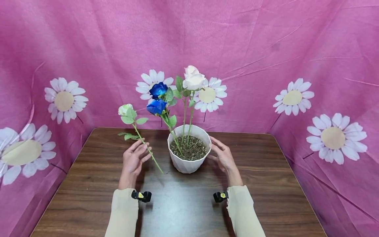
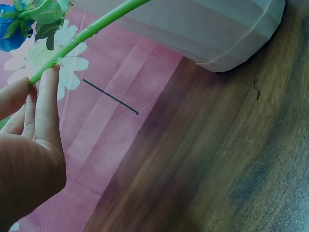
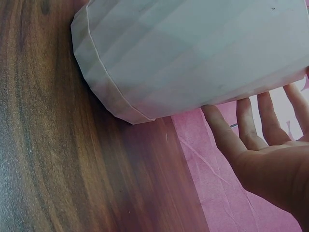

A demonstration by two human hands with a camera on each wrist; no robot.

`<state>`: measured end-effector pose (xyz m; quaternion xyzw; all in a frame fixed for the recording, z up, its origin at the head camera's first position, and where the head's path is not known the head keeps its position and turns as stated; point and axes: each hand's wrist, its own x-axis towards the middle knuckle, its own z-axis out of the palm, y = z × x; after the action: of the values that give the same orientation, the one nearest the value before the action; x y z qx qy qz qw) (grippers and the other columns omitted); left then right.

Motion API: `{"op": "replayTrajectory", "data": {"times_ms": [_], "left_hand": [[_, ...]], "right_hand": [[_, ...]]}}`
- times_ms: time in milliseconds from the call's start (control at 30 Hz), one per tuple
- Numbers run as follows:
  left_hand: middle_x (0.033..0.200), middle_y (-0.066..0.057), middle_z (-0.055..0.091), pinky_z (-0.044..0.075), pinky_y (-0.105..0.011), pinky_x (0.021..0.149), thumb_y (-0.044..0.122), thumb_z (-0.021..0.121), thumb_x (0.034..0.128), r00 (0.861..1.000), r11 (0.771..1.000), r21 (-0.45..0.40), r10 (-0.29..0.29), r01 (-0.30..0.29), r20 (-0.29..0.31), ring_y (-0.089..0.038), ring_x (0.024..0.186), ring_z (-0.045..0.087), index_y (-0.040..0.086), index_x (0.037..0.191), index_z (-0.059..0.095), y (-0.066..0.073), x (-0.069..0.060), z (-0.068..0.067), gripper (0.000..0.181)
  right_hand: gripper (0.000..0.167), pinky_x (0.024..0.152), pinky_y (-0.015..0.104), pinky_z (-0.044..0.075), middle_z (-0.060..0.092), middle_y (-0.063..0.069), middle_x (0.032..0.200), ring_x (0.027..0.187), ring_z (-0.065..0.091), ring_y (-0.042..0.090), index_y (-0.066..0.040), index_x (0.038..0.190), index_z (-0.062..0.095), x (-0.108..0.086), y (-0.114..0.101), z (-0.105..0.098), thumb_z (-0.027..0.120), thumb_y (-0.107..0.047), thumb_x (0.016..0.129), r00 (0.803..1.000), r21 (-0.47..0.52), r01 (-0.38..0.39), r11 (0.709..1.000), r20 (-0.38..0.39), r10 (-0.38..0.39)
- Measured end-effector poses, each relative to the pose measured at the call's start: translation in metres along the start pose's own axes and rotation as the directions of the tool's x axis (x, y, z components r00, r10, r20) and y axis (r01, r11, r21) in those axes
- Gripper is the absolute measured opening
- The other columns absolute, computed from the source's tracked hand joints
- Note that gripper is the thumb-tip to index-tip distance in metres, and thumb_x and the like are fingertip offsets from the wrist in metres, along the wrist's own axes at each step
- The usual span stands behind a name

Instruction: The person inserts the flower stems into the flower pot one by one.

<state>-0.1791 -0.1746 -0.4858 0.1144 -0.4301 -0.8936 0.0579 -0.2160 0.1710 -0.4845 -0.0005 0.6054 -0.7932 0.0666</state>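
Between thumb and fingers, my left hand [image 1: 134, 158] pinches the green stem of a white-green rose [image 1: 125, 109]. Its bloom leans up to the left and the bare stem end points down to the right, left of the pot. In the left wrist view the stem [image 2: 91, 31] crosses above the fingertips. My right hand [image 1: 223, 156] rests its fingertips against the right side of a white faceted flowerpot [image 1: 187, 166]; the right wrist view shows fairly straight fingers [image 3: 245, 118] along the pot wall. Blue roses [image 1: 157, 107] and a white rose [image 1: 193, 79] stand in the pot's soil [image 1: 192, 149].
The flowerpot stands on a brown wooden table [image 1: 266, 184], towards its far edge. A pink cloth [image 1: 251, 39] printed with white daisies hangs behind and on both sides. Black straps [image 1: 142, 196] sit at both wrists, over cream sleeves [image 1: 122, 210].
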Motion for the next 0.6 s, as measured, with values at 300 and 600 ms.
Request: {"op": "replayTrajectory", "data": {"times_ms": [300,600], "left_hand": [[0.093,-0.008,0.074,0.063,-0.037,0.069,-0.006,0.06,0.0983,0.999,0.997,-0.05,0.049,-0.05,-0.005,-0.019,0.08,0.073,0.01,0.12,0.072,0.014,-0.004,0.012,0.029],[0.093,-0.01,0.074,0.062,-0.034,0.065,-0.007,0.062,0.0971,0.991,0.988,-0.083,0.13,-0.128,0.017,-0.021,0.079,0.074,0.01,0.116,0.074,0.028,-0.004,0.035,0.028]], "right_hand": [[0.051,0.098,0.06,0.05,0.049,0.018,0.148,0.112,0.063,0.022,0.002,0.149,0.046,0.0,0.0,0.001,0.06,-0.006,0.101,1.0,0.005,-0.01,1.0,0.008,0.01],[0.051,0.098,0.06,0.05,0.048,0.019,0.148,0.112,0.062,0.023,0.001,0.149,0.046,0.0,-0.003,0.001,0.06,-0.007,0.101,1.0,-0.003,-0.022,1.0,-0.001,0.022]]}}
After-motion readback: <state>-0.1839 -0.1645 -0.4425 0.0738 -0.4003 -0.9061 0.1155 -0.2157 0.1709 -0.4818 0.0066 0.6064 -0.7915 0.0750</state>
